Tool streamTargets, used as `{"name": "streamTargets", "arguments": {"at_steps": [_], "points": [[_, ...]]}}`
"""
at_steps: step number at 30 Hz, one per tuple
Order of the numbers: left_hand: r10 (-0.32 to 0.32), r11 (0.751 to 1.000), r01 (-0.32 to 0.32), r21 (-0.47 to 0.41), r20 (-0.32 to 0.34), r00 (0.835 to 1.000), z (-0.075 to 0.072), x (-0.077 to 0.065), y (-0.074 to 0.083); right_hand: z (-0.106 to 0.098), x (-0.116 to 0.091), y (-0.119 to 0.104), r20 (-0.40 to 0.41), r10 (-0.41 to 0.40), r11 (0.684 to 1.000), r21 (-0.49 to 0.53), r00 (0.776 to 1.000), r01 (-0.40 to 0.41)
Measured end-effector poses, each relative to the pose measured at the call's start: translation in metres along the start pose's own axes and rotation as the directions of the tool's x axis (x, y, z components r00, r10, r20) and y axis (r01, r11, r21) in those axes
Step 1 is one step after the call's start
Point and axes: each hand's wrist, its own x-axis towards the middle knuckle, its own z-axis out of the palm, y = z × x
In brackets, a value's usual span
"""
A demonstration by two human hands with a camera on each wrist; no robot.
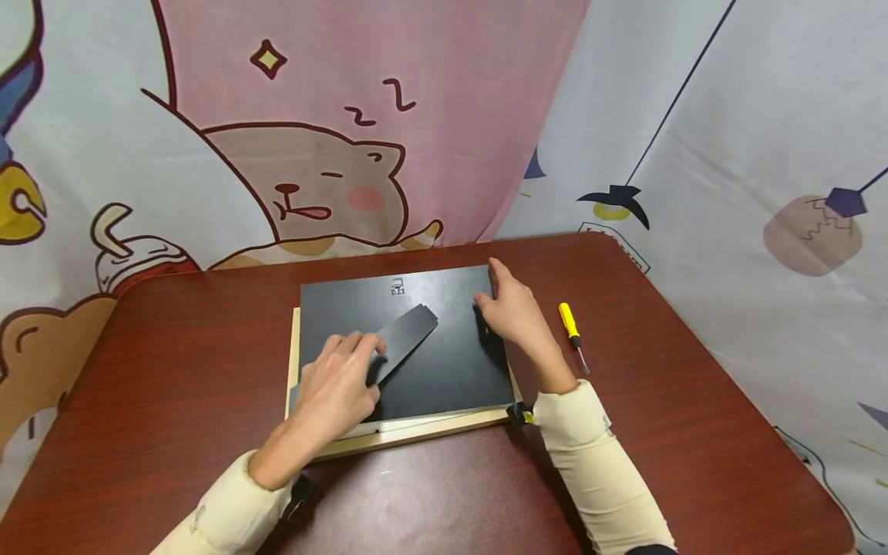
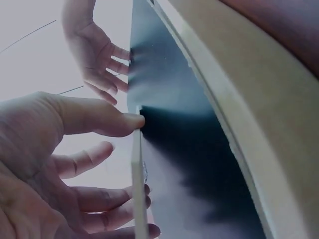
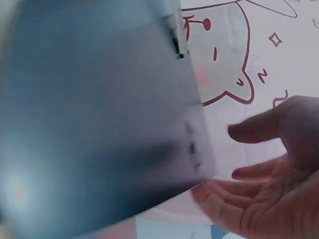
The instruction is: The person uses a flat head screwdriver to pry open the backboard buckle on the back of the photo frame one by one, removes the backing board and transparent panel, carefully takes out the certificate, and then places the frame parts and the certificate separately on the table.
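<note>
A large flat black panel (image 1: 451,362) lies on a pale, cream-coloured board or frame (image 1: 423,432) on the table. My left hand (image 1: 340,378) grips a narrow dark grey strip (image 1: 405,339) above the panel. In the left wrist view, the thumb presses on one end of the strip's pale edge (image 2: 138,174), with fingertips farther along it. My right hand (image 1: 513,312) is at the panel's far right corner, fingers spread. In the right wrist view, its lower fingers (image 3: 214,199) meet the panel's corner; whether they bear on it I cannot tell.
To the right of the panel lies a screwdriver (image 1: 570,331) with a yellow and black handle. The reddish-brown table (image 1: 173,370) reaches back to a curtain (image 1: 458,92) printed with cartoon animals. A small metallic mark (image 1: 398,287) shows near the panel's far edge.
</note>
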Motion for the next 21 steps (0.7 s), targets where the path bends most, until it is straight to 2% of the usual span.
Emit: {"name": "streamTargets", "arguments": {"at_steps": [5, 8, 11, 13, 16, 18, 21], "points": [[0.019, 1.000, -0.020, -0.019, -0.066, 0.998, -0.003, 0.002, -0.001, -0.006, 0.003, 0.000, -0.019, 0.059, 0.985, 0.163, 0.998, -0.055], [0.021, 0.999, -0.024, -0.030, -0.077, 0.997, -0.005, 0.002, -0.002, -0.007, 0.003, 0.001, -0.003, 0.094, 0.957, 0.277, 0.996, -0.089], [0.025, 0.999, -0.028, -0.044, -0.075, 0.997, -0.006, 0.002, -0.002, -0.008, 0.002, 0.002, 0.035, 0.102, 0.901, 0.421, 0.994, -0.107], [0.029, 0.998, -0.034, -0.055, -0.076, 0.997, -0.006, 0.002, -0.003, -0.008, 0.002, 0.002, 0.060, 0.101, 0.839, 0.530, 0.993, -0.118], [0.040, 0.996, -0.046, -0.079, -0.075, 0.996, -0.007, 0.003, -0.003, -0.010, 0.000, 0.001, 0.061, 0.100, 0.762, 0.638, 0.993, -0.115], [0.049, 0.994, -0.055, -0.095, -0.070, 0.996, -0.008, 0.004, -0.003, -0.011, -0.001, 0.000, 0.038, 0.105, 0.731, 0.675, 0.994, -0.103], [0.060, 0.991, -0.067, -0.116, -0.067, 0.996, -0.009, 0.007, -0.005, -0.017, -0.003, -0.001, -0.002, 0.114, 0.714, 0.696, 0.993, -0.080]]}}
